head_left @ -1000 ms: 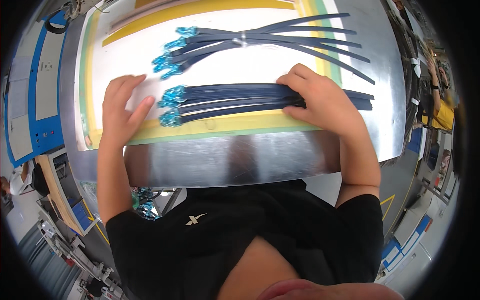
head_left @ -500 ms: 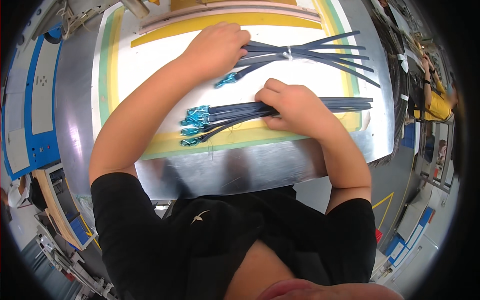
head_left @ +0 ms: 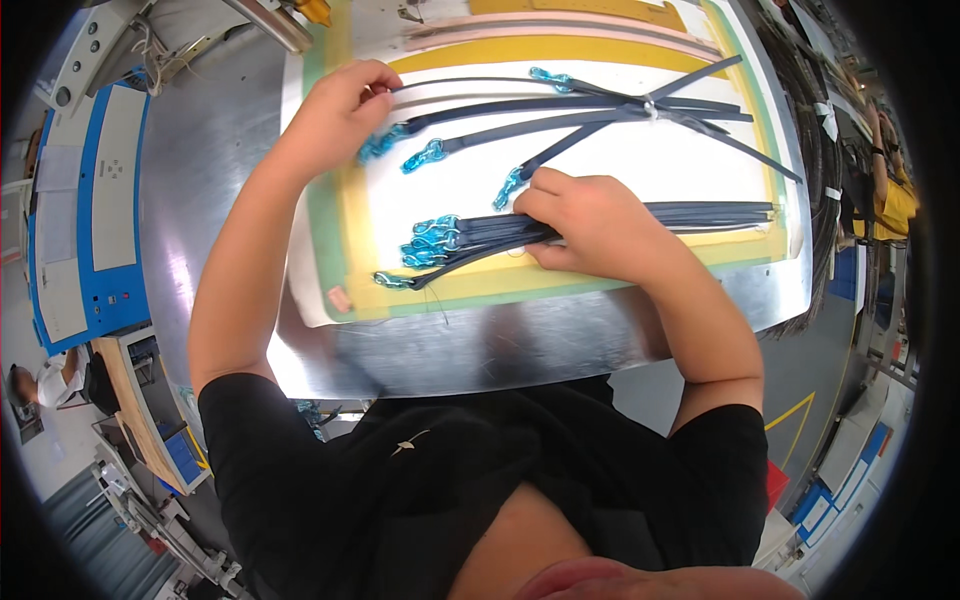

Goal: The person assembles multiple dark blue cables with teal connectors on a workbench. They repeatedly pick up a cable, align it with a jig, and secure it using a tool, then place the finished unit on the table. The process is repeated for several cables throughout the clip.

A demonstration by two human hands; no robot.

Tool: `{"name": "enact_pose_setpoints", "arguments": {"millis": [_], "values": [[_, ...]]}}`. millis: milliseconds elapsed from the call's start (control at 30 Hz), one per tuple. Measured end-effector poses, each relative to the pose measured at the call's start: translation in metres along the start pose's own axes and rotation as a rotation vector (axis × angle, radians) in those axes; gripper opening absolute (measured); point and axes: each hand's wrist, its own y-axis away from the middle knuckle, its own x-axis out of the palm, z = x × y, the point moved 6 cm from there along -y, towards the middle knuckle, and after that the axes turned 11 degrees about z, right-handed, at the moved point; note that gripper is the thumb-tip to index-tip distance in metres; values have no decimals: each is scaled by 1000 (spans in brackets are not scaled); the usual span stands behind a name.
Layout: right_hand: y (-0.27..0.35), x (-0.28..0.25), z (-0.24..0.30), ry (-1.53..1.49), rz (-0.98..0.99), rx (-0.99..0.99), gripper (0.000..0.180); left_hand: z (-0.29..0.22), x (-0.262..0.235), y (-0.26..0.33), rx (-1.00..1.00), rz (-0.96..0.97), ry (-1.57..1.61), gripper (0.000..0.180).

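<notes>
Two groups of dark navy straps with blue-wrapped metal clips lie on a white sheet with yellow and green borders. The upper strap bundle (head_left: 600,105) is bound by a whitish tie (head_left: 650,106) and fans out on both sides of it. At the far left of this fan, my left hand (head_left: 345,112) pinches one strap; that strap's end is hidden in the fingers. A blue clip (head_left: 384,142) hangs just below them. Nearer to me, my right hand (head_left: 595,222) is closed round the lower strap bundle (head_left: 500,232), whose clips (head_left: 432,240) gather at its left end.
Yellow and pink strips (head_left: 560,45) lie at the sheet's far side. The shiny metal table edge (head_left: 480,350) is close to my body. Dark strands (head_left: 810,150) hang at the right. A blue and white cabinet (head_left: 110,190) stands left; a person in yellow (head_left: 897,210) is far right.
My left hand has moved left with a strap, and the upper bundle has spread apart, showing several blue clips. My right hand stays on the lower bundle. The view has shifted slightly.
</notes>
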Motion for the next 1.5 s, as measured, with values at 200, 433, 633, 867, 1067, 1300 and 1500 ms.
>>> {"name": "enact_pose_setpoints", "arguments": {"millis": [200,433,633,867,1067,1300,1500], "values": [[1,-10,-3,-30,-70,-24,43,-9,7,11,54,11,463,23],[-12,-30,-16,9,-346,134,43,-35,33,6,118,182,705,33],[-53,-22,-27,116,-225,177,48,-32,34,-4,87,177,955,31],[-59,-15,-49,108,-124,172,32,-11,10,1,5,78,733,25],[-45,-26,-40,85,-97,166,31,5,4,-4,-96,19,694,24],[-52,-72,-47,113,-407,119,24,-38,3,-21,142,82,616,28],[-33,-104,-76,-69,-173,253,23,-32,-49,15,90,166,-79,18]]}}
